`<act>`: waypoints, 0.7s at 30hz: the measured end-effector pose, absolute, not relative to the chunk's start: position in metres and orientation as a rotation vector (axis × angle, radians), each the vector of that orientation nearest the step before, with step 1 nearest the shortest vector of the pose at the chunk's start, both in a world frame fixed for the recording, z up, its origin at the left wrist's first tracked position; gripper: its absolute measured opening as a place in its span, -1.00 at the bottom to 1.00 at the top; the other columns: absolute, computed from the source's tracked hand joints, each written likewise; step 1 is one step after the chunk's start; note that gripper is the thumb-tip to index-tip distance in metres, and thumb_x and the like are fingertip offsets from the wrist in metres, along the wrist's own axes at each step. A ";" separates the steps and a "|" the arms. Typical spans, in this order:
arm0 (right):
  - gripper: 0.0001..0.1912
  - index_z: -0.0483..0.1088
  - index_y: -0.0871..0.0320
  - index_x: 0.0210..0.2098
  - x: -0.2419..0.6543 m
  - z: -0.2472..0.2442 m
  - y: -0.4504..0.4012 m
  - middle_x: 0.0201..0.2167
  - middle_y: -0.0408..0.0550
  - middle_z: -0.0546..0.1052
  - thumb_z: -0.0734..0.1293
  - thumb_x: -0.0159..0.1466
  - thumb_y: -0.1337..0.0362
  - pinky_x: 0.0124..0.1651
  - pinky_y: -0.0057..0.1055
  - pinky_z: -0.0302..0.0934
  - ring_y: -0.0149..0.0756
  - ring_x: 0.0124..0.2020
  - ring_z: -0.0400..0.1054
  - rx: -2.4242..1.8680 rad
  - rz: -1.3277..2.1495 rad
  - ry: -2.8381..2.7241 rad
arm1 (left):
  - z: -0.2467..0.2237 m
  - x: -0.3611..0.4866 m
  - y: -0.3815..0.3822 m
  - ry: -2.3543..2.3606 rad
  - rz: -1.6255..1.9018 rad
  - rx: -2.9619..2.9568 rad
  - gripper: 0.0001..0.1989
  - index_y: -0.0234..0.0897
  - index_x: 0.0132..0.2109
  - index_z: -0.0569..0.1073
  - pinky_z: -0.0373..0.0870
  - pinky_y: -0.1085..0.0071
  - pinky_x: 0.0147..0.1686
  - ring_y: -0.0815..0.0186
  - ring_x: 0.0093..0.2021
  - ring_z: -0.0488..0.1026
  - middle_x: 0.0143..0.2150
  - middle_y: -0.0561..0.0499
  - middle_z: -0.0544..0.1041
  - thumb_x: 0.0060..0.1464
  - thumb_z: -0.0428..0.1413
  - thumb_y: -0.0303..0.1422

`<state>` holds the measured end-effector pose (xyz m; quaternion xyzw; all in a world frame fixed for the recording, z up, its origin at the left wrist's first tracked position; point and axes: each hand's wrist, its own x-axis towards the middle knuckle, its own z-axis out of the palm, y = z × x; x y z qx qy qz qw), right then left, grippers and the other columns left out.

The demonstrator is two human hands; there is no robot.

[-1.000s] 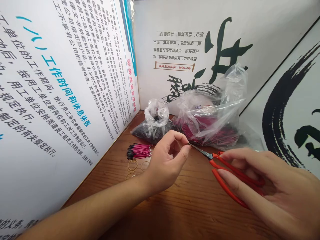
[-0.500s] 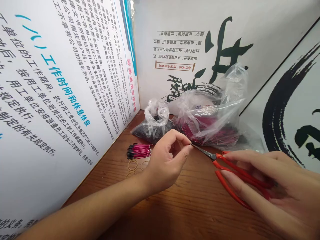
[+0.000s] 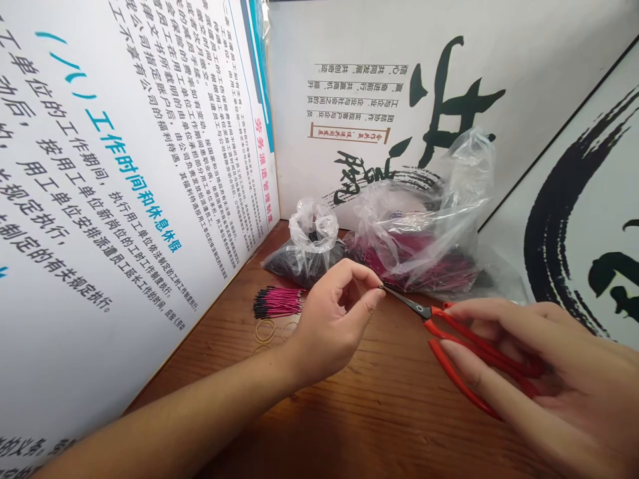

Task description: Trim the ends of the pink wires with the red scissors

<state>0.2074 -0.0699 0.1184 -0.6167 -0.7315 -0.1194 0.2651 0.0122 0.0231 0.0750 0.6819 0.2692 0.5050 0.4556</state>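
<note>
My left hand [image 3: 332, 326] is held above the table with thumb and forefinger pinched together. A tiny dark tip shows at the pinch, too small to name. Red-handled scissors [image 3: 423, 311] point left, their blade tips meeting the fingertips of that hand. Around the handles is my right hand [image 3: 554, 372], thumb on the lower loop and fingers on the upper one. The blades look closed or nearly so. Behind my left wrist lies a bundle of thin pink pieces with black ends [image 3: 277, 303], partly hidden by the hand.
Rubber bands [image 3: 264, 330] lie on the wooden table [image 3: 399, 412] beside my left wrist. At the back stand a clear bag of black pieces [image 3: 304, 259] and a larger clear bag of pink pieces [image 3: 424, 259]. Printed boards [image 3: 124, 199] wall in the table.
</note>
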 end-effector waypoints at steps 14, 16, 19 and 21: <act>-0.80 0.38 -0.12 -0.13 0.209 0.118 -0.071 -0.48 -0.29 0.54 0.34 0.25 0.06 -0.50 -0.50 0.32 -0.37 -0.56 0.44 -1.569 -0.386 -2.074 | 0.074 0.012 0.023 0.657 1.273 1.742 -0.93 -0.27 -0.25 0.37 0.23 0.48 -0.41 0.43 -0.42 0.26 -0.39 0.10 0.34 0.24 0.09 -0.42; -0.78 0.38 -0.13 -0.12 0.211 0.118 -0.072 -0.47 -0.29 0.54 0.36 0.24 0.07 -0.49 -0.49 0.33 -0.36 -0.55 0.44 -1.547 -0.404 -2.094 | 0.075 0.011 0.023 0.662 1.264 1.750 -0.93 -0.27 -0.25 0.37 0.23 0.48 -0.42 0.43 -0.43 0.26 -0.40 0.09 0.34 0.24 0.09 -0.42; -0.77 0.41 -0.12 -0.12 0.213 0.117 -0.073 -0.46 -0.26 0.56 0.36 0.22 0.06 -0.46 -0.44 0.35 -0.32 -0.54 0.45 -1.536 -0.390 -2.110 | 0.076 0.011 0.023 0.664 1.259 1.756 -0.93 -0.27 -0.26 0.37 0.23 0.47 -0.42 0.42 -0.43 0.26 -0.41 0.09 0.34 0.23 0.10 -0.41; -0.77 0.46 -0.15 -0.16 0.213 0.117 -0.072 -0.48 -0.26 0.55 0.37 0.19 0.02 -0.47 -0.43 0.33 -0.32 -0.56 0.44 -1.561 -0.366 -2.052 | 0.077 0.011 0.023 0.661 1.262 1.756 -0.93 -0.27 -0.27 0.37 0.23 0.47 -0.42 0.42 -0.43 0.26 -0.41 0.09 0.34 0.23 0.10 -0.42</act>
